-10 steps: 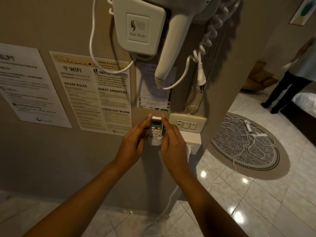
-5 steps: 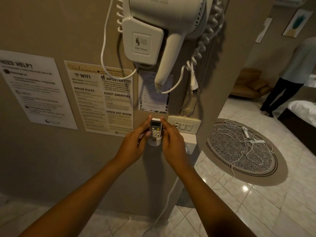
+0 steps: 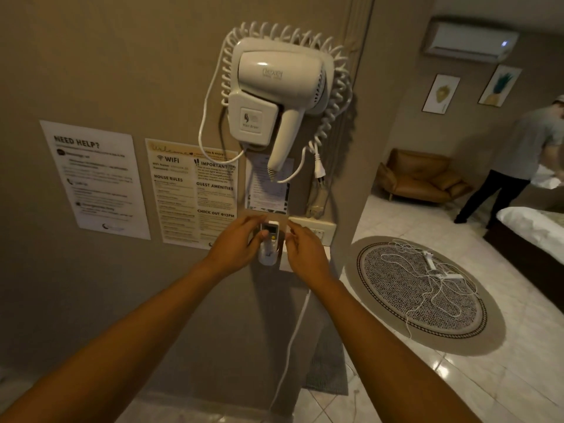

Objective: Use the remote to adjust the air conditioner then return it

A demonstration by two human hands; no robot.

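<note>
A small white remote (image 3: 270, 236) stands upright in a white holder (image 3: 267, 259) on the beige wall, below the hair dryer. My left hand (image 3: 236, 244) grips the remote's left side, with the thumb on its front and the fingers behind its top. Just right of the remote, my right hand (image 3: 303, 250) has its fingers spread, with a small gap to the remote. The white air conditioner (image 3: 470, 41) hangs high on the far wall at the upper right, and a blue light shows on it.
A wall-mounted hair dryer (image 3: 274, 93) with a coiled cord hangs above my hands. Printed notices (image 3: 189, 190) are stuck to the wall, and a switch plate (image 3: 314, 228) sits right of the remote. A round rug (image 3: 421, 294) with white cables, a brown armchair (image 3: 418, 178), a bed (image 3: 531, 227) and a standing person (image 3: 515, 160) are to the right.
My view has tilted upward, bringing the air conditioner into sight. My right hand has come off the remote and opened, while my left hand stays on it at the holder.
</note>
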